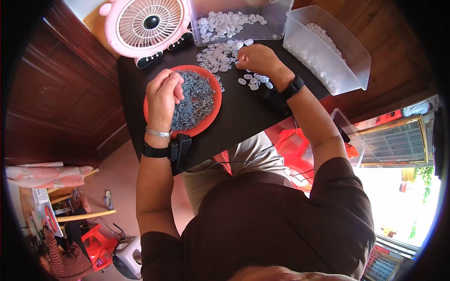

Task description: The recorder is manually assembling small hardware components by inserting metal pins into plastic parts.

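Observation:
My left hand [165, 93] is closed, with its fingers curled, above the left side of a red round plate [217, 105]. What it holds, if anything, is hidden. A heap of small grey screw-like pieces [194, 100] fills the plate. My right hand [260, 60] is also closed, thumb and fingers drawn together, over small white oval plastic pieces with holes [253, 80]. I cannot make out anything between those fingers. More of the same white pieces [218, 57] lie loose on the dark table between plate and hand.
A clear bin [280, 37] tipped toward me spills white pieces at the back. Right of it stands another translucent bin [354, 77] partly filled with white pieces. A pink fan [112, 29] stands back left. A person in a striped top [70, 262] sits far lower left.

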